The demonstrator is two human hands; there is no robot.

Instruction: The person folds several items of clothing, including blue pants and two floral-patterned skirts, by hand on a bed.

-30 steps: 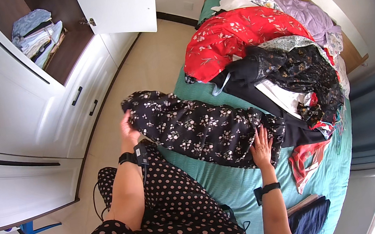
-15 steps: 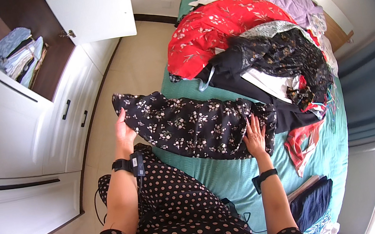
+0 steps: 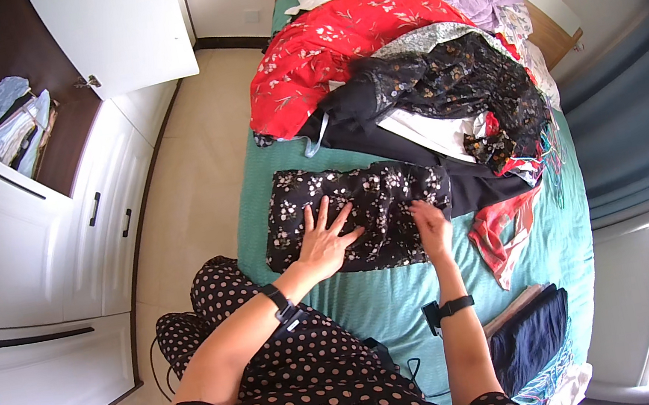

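A black garment with small white flowers [image 3: 375, 193] lies folded into a rough rectangle on the teal bed sheet [image 3: 334, 305]. My left hand [image 3: 324, 241] rests flat on its left half with the fingers spread. Near the garment's right end, my right hand [image 3: 433, 228] has its fingers curled closed on the fabric; the fingertips are partly hidden. Each of my wrists wears a black strap with a small device.
Beyond the garment is a heap with red floral cloth [image 3: 347, 34] and black sheer floral cloth [image 3: 460, 83]. A red patterned cloth [image 3: 506, 235] and folded dark clothes [image 3: 531, 339] lie to the right. An open wardrobe [image 3: 82, 132] stands at the left.
The garment's left end has come over to the right, making it shorter. My left hand has moved from that end onto the top; the right hand's fingers have curled in.
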